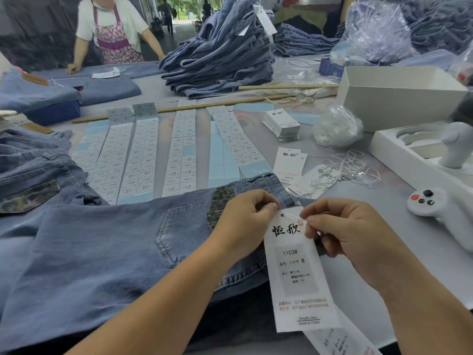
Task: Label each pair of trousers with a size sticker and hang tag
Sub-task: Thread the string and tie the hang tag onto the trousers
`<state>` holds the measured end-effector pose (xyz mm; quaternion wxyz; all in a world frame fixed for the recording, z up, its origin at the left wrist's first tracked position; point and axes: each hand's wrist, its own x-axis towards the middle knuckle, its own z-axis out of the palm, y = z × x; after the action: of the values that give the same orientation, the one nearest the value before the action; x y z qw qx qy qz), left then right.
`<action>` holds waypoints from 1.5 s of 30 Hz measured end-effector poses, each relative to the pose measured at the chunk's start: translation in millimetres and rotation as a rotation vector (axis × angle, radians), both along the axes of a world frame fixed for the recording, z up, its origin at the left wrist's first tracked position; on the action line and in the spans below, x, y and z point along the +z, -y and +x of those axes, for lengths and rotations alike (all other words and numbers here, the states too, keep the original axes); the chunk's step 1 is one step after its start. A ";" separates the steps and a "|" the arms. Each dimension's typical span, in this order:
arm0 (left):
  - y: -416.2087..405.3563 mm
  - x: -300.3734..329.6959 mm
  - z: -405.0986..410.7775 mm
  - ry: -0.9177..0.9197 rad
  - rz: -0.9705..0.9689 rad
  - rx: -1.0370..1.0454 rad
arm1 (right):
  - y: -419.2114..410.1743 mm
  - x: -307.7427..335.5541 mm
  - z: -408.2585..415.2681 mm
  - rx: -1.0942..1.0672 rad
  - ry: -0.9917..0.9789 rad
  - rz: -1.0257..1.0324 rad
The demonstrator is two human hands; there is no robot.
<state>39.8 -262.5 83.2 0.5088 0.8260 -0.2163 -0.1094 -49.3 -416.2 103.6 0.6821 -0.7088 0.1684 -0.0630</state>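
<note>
Tying the tag on

Sticker applied; both my hands, left [243,221] and right [340,231], pinch the white paper hang tag [297,272] and its string over blue denim trousers [107,252] at the desk's near edge; fastening remains.

left hand [243,221] + right hand [350,237] pinch hang tag [297,272] string | over jeans [102,252]

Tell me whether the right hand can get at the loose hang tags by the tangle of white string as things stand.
Probably not right away: the right hand is pinching the string of the hang tag at the jeans. Once it lets go, the loose hang tags lie just beyond, with nothing between.
</note>
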 end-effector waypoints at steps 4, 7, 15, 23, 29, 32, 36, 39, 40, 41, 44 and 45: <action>0.0 -2.6 -3.8 0.140 0.063 -0.047 | 5.6 5.4 -3.6 0.139 -0.014 0.001; 2.6 -3.7 -7.0 0.129 0.015 -0.056 | 7.6 7.9 -2.3 0.214 0.010 0.082; -0.3 5.9 -6.9 -0.353 -0.384 -0.124 | -0.8 -7.0 0.4 0.288 0.101 0.289; -3.1 7.1 -6.8 -0.402 -0.496 -0.093 | -7.2 -10.4 3.3 0.066 0.211 0.161; -3.8 8.8 -8.3 -0.340 -0.513 -0.127 | -11.4 -12.1 1.7 0.046 0.249 -0.045; -5.0 8.6 -9.6 -0.243 -0.453 -0.118 | -14.1 -12.6 1.6 0.021 0.238 0.000; -6.1 8.9 -12.8 -0.072 -0.300 -0.131 | -17.9 -11.6 2.6 -0.002 0.225 0.014; -4.6 8.1 -16.2 0.008 -0.259 -0.137 | -19.3 -12.3 3.0 -0.015 0.231 0.001; -4.0 7.6 -17.0 0.029 -0.252 -0.135 | -19.5 -12.5 3.1 -0.016 0.233 -0.003; -3.7 7.2 -17.6 0.042 -0.249 -0.131 | -19.7 -12.7 3.1 -0.013 0.236 -0.009; -3.7 7.1 -18.2 0.059 -0.240 -0.122 | -19.2 -14.2 3.2 -0.002 0.245 -0.015; -4.0 7.1 -18.2 0.064 -0.232 -0.123 | -18.6 -14.8 3.3 0.001 0.246 -0.012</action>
<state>21.5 -258.5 90.3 0.5861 0.7500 -0.2936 -0.0883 -46.0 -397.6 88.8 0.6934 -0.6999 0.0825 -0.1501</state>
